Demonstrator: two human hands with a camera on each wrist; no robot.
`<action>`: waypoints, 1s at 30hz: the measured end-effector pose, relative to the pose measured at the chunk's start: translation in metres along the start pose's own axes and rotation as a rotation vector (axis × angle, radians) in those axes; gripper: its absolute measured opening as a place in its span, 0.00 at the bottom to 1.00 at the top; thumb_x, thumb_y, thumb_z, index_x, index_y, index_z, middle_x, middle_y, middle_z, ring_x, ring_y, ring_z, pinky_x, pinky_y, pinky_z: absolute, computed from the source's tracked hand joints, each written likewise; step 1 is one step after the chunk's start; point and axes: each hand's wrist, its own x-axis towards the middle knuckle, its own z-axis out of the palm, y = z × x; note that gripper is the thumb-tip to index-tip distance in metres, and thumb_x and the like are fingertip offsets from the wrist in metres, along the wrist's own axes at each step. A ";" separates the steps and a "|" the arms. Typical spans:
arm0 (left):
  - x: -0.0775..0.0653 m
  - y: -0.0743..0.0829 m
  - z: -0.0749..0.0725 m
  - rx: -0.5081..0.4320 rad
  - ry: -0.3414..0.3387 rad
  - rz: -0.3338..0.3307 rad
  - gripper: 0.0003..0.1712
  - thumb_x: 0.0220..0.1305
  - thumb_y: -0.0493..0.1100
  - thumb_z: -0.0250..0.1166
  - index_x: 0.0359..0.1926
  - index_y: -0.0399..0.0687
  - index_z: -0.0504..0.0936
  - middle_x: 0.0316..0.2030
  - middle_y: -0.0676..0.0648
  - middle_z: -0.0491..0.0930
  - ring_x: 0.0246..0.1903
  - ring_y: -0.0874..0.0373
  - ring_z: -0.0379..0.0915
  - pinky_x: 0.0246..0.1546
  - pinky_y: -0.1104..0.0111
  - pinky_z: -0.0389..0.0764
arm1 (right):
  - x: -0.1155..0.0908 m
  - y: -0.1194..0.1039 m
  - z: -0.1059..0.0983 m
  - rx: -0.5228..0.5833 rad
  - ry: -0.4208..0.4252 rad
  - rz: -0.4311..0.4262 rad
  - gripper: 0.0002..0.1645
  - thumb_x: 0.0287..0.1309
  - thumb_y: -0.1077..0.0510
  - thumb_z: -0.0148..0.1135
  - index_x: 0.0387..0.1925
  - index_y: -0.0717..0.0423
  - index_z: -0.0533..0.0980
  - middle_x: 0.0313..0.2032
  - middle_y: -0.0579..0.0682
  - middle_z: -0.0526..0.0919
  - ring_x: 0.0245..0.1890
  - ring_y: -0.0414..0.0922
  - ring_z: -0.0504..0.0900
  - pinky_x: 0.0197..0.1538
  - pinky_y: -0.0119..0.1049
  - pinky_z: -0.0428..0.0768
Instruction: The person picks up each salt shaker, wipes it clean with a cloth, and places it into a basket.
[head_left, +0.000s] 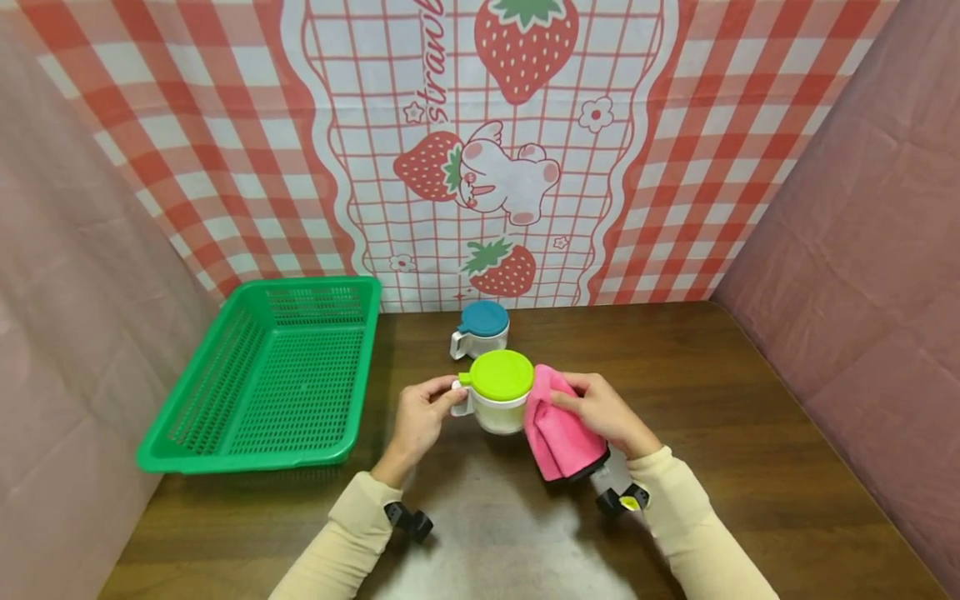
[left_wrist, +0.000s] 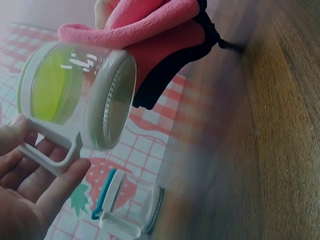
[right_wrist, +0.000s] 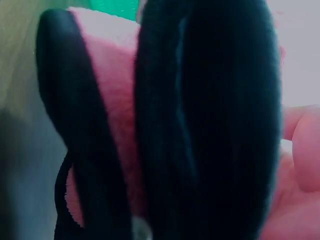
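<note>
Left hand: thumb and fingers pinch the white handle of the jar. Right hand: holds the cloth, thumb on top, other fingers mostly hidden behind it.

Jar is in front of the person, around mid-table, between the two hands. It's held up off the table; its underside shows in the left wrist view, apart from the wood. Lime lid on, clear body, white collar, small white marks on the wall. Jar about upright in the head view, handle toward the left hand.

Cloth is pink with black trim, bunched, up against the jar's right side, lower part hanging toward the table. In the right wrist view the trim fills the middle, blurred, with part of the right hand at the right edge; jar contact can't be told from there.

Blue-lid jar stands upright on the table just beyond the held one, near the backdrop, handle to the left, lid on. Green basket on the table at left, mesh floor and walls, well apart from the cloth. Backdrop: red-white checks, strawberries. Pink curtains both sides. Cream sleeves, black wrist mounts on both arms.
</note>
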 end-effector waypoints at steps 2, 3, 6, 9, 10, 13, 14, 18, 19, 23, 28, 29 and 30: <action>0.000 0.000 -0.001 0.001 -0.033 0.007 0.11 0.52 0.34 0.65 0.37 0.31 0.82 0.32 0.33 0.82 0.23 0.65 0.72 0.24 0.76 0.75 | 0.001 0.002 -0.003 0.005 -0.023 -0.008 0.17 0.55 0.56 0.60 0.45 0.58 0.77 0.34 0.54 0.79 0.26 0.37 0.72 0.27 0.29 0.73; 0.000 0.000 -0.002 0.002 -0.048 0.013 0.11 0.52 0.33 0.65 0.37 0.31 0.82 0.32 0.33 0.82 0.23 0.66 0.71 0.24 0.75 0.75 | 0.002 0.002 -0.005 0.007 -0.030 -0.013 0.16 0.55 0.56 0.60 0.44 0.59 0.78 0.34 0.54 0.79 0.26 0.37 0.72 0.27 0.28 0.73; 0.000 0.000 -0.003 0.000 -0.082 0.019 0.11 0.52 0.33 0.64 0.38 0.30 0.81 0.33 0.32 0.81 0.24 0.68 0.72 0.26 0.72 0.77 | 0.003 0.003 -0.007 0.018 -0.042 -0.026 0.12 0.54 0.58 0.60 0.41 0.59 0.78 0.33 0.52 0.78 0.25 0.37 0.72 0.26 0.28 0.72; 0.000 0.000 -0.004 -0.007 -0.102 0.020 0.12 0.52 0.32 0.64 0.39 0.30 0.81 0.34 0.32 0.81 0.25 0.69 0.72 0.29 0.71 0.78 | 0.005 0.004 -0.008 0.023 -0.052 -0.025 0.11 0.54 0.58 0.60 0.38 0.59 0.79 0.30 0.49 0.78 0.24 0.37 0.71 0.26 0.28 0.72; 0.000 -0.001 -0.004 -0.008 -0.108 0.020 0.12 0.52 0.32 0.64 0.39 0.29 0.81 0.34 0.32 0.81 0.25 0.70 0.72 0.29 0.71 0.78 | 0.005 0.004 -0.009 0.023 -0.061 -0.029 0.10 0.54 0.59 0.60 0.38 0.59 0.79 0.29 0.48 0.77 0.24 0.37 0.71 0.26 0.28 0.72; 0.000 -0.001 -0.005 -0.018 -0.132 0.029 0.12 0.53 0.32 0.63 0.39 0.28 0.80 0.35 0.31 0.81 0.26 0.70 0.72 0.30 0.71 0.79 | 0.007 0.006 -0.011 0.019 -0.081 -0.025 0.08 0.54 0.59 0.59 0.37 0.58 0.79 0.28 0.47 0.77 0.25 0.38 0.72 0.26 0.28 0.72; 0.000 -0.001 -0.006 -0.019 -0.141 0.035 0.13 0.53 0.32 0.63 0.40 0.28 0.80 0.35 0.30 0.81 0.26 0.70 0.72 0.30 0.70 0.79 | 0.008 0.006 -0.012 0.013 -0.089 -0.030 0.08 0.55 0.60 0.59 0.36 0.57 0.79 0.29 0.48 0.77 0.25 0.38 0.72 0.26 0.28 0.72; 0.000 -0.001 -0.007 -0.019 -0.175 0.063 0.13 0.53 0.32 0.63 0.40 0.27 0.80 0.36 0.30 0.81 0.28 0.71 0.73 0.32 0.69 0.80 | 0.009 0.006 -0.015 -0.011 -0.095 -0.048 0.07 0.55 0.62 0.58 0.36 0.56 0.79 0.30 0.50 0.77 0.25 0.39 0.71 0.26 0.28 0.72; -0.001 -0.001 -0.007 -0.017 -0.185 0.072 0.14 0.53 0.32 0.63 0.41 0.27 0.79 0.36 0.30 0.81 0.28 0.71 0.73 0.32 0.69 0.81 | 0.010 0.005 -0.016 -0.018 -0.094 -0.056 0.07 0.55 0.62 0.58 0.36 0.56 0.79 0.29 0.51 0.76 0.25 0.39 0.71 0.25 0.28 0.71; -0.001 -0.001 -0.008 -0.010 -0.218 0.090 0.15 0.53 0.33 0.63 0.42 0.27 0.79 0.37 0.31 0.81 0.29 0.72 0.73 0.32 0.71 0.80 | 0.012 0.003 -0.017 -0.035 -0.084 -0.085 0.07 0.55 0.63 0.58 0.36 0.56 0.79 0.27 0.50 0.75 0.23 0.38 0.70 0.24 0.27 0.70; -0.001 -0.001 -0.009 -0.015 -0.230 0.091 0.15 0.54 0.32 0.63 0.42 0.27 0.79 0.37 0.30 0.80 0.29 0.72 0.73 0.32 0.73 0.80 | 0.017 0.003 -0.016 -0.046 -0.088 -0.120 0.06 0.55 0.61 0.59 0.36 0.56 0.79 0.28 0.50 0.77 0.25 0.36 0.70 0.26 0.26 0.70; -0.001 -0.001 -0.009 -0.013 -0.231 0.094 0.15 0.54 0.32 0.63 0.42 0.26 0.79 0.37 0.30 0.80 0.29 0.72 0.73 0.32 0.73 0.80 | 0.017 0.003 -0.016 -0.049 -0.089 -0.127 0.07 0.55 0.60 0.59 0.36 0.56 0.79 0.29 0.50 0.77 0.25 0.35 0.70 0.27 0.25 0.70; -0.001 -0.001 -0.009 -0.013 -0.235 0.096 0.15 0.54 0.32 0.62 0.42 0.26 0.79 0.37 0.30 0.80 0.29 0.72 0.73 0.32 0.73 0.80 | 0.017 0.003 -0.015 -0.058 -0.089 -0.129 0.07 0.55 0.60 0.60 0.36 0.55 0.79 0.30 0.50 0.77 0.25 0.36 0.70 0.27 0.25 0.70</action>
